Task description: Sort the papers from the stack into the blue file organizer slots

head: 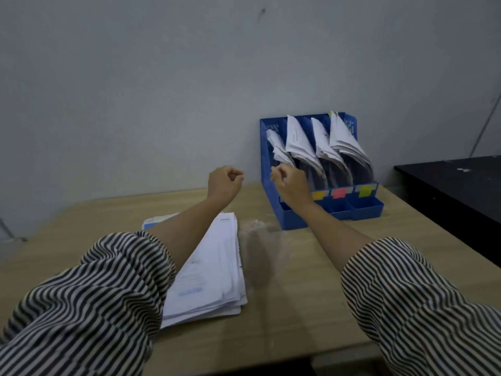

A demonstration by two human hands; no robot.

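A stack of white papers (214,267) lies on the wooden table (284,308), partly under my left forearm. The blue file organizer (363,206) stands at the back right against the wall, with papers leaning in all of its slots and coloured tabs on its front. My left hand (224,183) hovers to the left of the organizer, fingers curled into a loose fist with nothing in it. My right hand (291,184) is raised at the leftmost slot, its loosely bent fingertips just below the papers (279,147) there, and it holds no sheet.
A grey wall rises right behind the table. A black table (455,185) stands to the right, close to the organizer. A pale dusty smear (257,229) marks the tabletop between the stack and the organizer.
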